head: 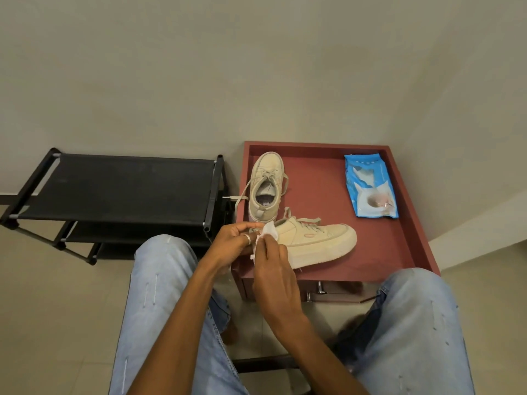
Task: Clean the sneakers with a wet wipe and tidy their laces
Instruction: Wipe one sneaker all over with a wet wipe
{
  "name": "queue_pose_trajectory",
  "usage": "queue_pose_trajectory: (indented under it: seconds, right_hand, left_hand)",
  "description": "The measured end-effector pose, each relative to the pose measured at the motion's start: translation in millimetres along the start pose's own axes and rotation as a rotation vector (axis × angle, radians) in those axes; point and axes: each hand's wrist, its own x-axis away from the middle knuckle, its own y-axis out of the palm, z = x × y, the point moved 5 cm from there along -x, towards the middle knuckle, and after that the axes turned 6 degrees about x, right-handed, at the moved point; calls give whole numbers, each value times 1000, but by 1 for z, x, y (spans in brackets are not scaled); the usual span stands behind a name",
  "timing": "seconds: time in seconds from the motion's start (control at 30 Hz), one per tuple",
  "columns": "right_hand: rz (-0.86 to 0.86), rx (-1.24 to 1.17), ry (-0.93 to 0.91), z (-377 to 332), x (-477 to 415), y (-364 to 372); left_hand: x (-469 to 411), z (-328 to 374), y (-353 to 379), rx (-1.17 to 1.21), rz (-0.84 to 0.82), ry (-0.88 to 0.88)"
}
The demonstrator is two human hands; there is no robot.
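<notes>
Two beige sneakers sit on a low reddish-brown table (399, 246). The near sneaker (316, 242) lies sideways, toe to the right, its laces loose. The far sneaker (266, 185) points away from me, and one lace hangs over the table's left edge. Both of my hands hold a white wet wipe (268, 233) at the near sneaker's heel. My left hand (235, 242), with a ring on one finger, pinches the wipe from the left. My right hand (272, 269) grips its lower part. A blue wet wipe pack (370, 186) lies flat at the table's far right.
A black shoe rack (119, 189) with several shelves stands left of the table, against the grey wall. My knees in light blue jeans flank the table's front. A drawer with metal handles (320, 289) shows under the tabletop.
</notes>
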Motion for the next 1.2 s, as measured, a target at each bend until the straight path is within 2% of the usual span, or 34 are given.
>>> queue_pose_trajectory:
  seconds: [0.13, 0.27, 0.3, 0.43, 0.47, 0.6, 0.73, 0.8, 0.93, 1.0, 1.13, 1.2]
  right_hand:
    - [-14, 104, -106, -3, 5, -1]
    - [49, 116, 53, 14, -7, -8]
    - [27, 133, 39, 10, -6, -5]
    - [-110, 256, -232, -18, 10, 18]
    - [-108, 243, -229, -15, 8, 17]
    - [-19, 151, 13, 0, -5, 4]
    - [-110, 201, -158, -21, 5, 24]
    - [-96, 206, -205, -20, 5, 25]
    - [1, 163, -5, 10, -4, 0]
    - [8, 149, 30, 14, -4, -4]
    - [-60, 214, -209, -12, 7, 14]
    - [-68, 196, -266, -16, 6, 18]
  left_hand:
    - [-1, -1, -2, -18, 21, -3]
    - [-3, -2, -3, -16, 43, 2]
    - [-3, -2, -4, -20, 49, 4]
    - [-2, -1, -4, -89, 47, 11]
    - [-3, -2, -4, -94, 45, 9]
    - [-5, -3, -5, -71, 52, 10]
    - [-7, -5, -7, -117, 55, 10]
    - [-7, -5, -7, -115, 56, 14]
    - [-10, -7, -6, -89, 68, 6]
    - [-11, -7, -5, -74, 63, 0]
    - [-9, -5, -5, -115, 67, 12]
    - [-9, -5, -6, -121, 70, 17]
